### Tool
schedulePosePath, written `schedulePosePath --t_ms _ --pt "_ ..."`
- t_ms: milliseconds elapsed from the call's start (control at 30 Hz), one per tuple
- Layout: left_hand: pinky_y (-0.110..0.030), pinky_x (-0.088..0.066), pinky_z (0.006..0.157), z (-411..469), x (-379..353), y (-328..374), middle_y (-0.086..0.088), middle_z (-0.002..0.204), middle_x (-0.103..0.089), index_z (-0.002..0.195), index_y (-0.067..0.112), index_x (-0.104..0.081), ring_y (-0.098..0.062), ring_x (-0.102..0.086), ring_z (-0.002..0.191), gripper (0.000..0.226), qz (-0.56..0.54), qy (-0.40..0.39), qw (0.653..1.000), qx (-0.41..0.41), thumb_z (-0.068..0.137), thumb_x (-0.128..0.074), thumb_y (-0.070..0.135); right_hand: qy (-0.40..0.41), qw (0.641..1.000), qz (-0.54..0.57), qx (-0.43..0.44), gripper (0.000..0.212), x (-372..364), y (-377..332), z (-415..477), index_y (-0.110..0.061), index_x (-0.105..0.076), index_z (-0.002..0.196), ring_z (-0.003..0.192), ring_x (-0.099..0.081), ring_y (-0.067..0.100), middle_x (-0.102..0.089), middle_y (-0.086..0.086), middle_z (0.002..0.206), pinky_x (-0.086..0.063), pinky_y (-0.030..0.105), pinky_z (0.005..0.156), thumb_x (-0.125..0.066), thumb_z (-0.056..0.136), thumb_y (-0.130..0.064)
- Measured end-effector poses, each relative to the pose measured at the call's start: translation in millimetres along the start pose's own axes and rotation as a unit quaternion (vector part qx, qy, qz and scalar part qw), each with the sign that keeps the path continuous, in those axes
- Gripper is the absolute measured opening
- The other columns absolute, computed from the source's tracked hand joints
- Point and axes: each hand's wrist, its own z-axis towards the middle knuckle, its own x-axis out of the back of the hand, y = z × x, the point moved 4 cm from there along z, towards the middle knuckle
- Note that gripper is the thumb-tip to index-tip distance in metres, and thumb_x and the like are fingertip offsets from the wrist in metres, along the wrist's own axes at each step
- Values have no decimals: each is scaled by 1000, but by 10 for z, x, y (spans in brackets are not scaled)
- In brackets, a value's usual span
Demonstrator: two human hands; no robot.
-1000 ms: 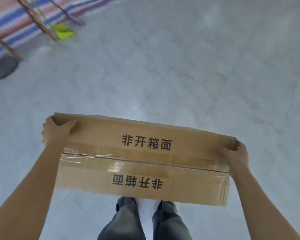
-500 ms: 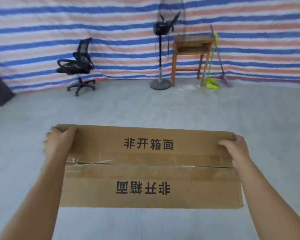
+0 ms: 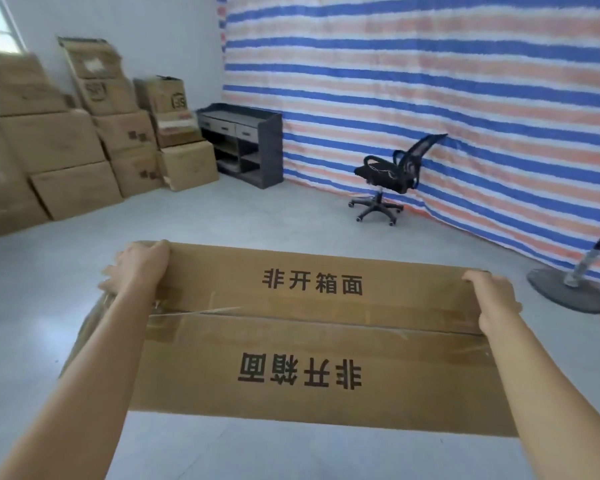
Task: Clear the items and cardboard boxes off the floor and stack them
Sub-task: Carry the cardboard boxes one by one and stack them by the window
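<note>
1. Nearest the camera, at 6 o'clock: a long flat cardboard box (image 3: 309, 341) is held up off the grey floor (image 3: 257, 223), printed face up, with a taped seam across its middle.
2. Left hand (image 3: 136, 268) grips the box's 9 o'clock end, fingers curled over the far corner.
3. Right hand (image 3: 492, 299) grips the 3 o'clock end, fingers wrapped over the edge.
4. Fan base (image 3: 565, 292) is on the floor at 3 o'clock.
5. Office chair (image 3: 388, 174) is at 1 o'clock, near the striped tarp (image 3: 430, 81).
6. Dark cabinet (image 3: 246, 143) is at 11 o'clock, and the box stack (image 3: 66, 143) at 10 o'clock.
</note>
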Motion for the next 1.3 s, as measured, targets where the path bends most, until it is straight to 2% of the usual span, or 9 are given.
schedulePosePath --t_ms 267,467,633,867,1000,1300 --pt "-45 -24 105 819 62 155 -19 136 -42 135 6 -39 -36 -34 128 58 -52 86 988 115 90 -37 43 -141 987 -63 53 51 -1754 -877 794 -9 -45 128 124 -30 35 -43 15 131 -30 54 103 -56 81 -24" --pt "-49 -24 106 1293 183 -112 -19 136 -43 132 5 -41 -38 -34 128 62 -118 174 958 195 85 -44 46 -224 965 -90 106 57 -3108 -1511 1047 -11 -40 135 128 -26 34 -39 12 137 -28 55 105 -55 82 -25" --pt "-47 -23 106 1800 253 -421 -19 136 -41 134 1 -39 -38 -32 128 62 -111 217 935 257 89 -42 44 -285 941 -110 143 51 -4352 -1873 919 -8 -41 132 126 -29 35 -41 15 135 -29 53 106 -54 85 -24" --pt "-46 -22 105 2967 161 -748 -21 136 -40 134 3 -40 -38 -31 128 61 -102 187 931 297 91 -41 45 -284 926 -190 163 40 -5861 -2150 683 -4 -47 120 116 -36 35 -47 17 123 -35 51 100 -50 85 -23" --pt "-47 -22 106 3762 63 -739 -20 134 -42 132 4 -42 -38 -32 127 59 -115 166 931 304 89 -42 45 -260 928 -217 154 39 -6542 -2339 750 -5 -48 118 114 -37 35 -49 16 119 -36 51 98 -48 83 -23" --pt "-49 -24 105 5306 -522 10 -19 139 -39 135 3 -39 -39 -31 129 60 -74 105 957 259 89 -40 42 -187 951 -226 100 42 -7421 -2518 1511 -7 -49 120 116 -34 35 -48 15 122 -36 52 98 -49 81 -23"
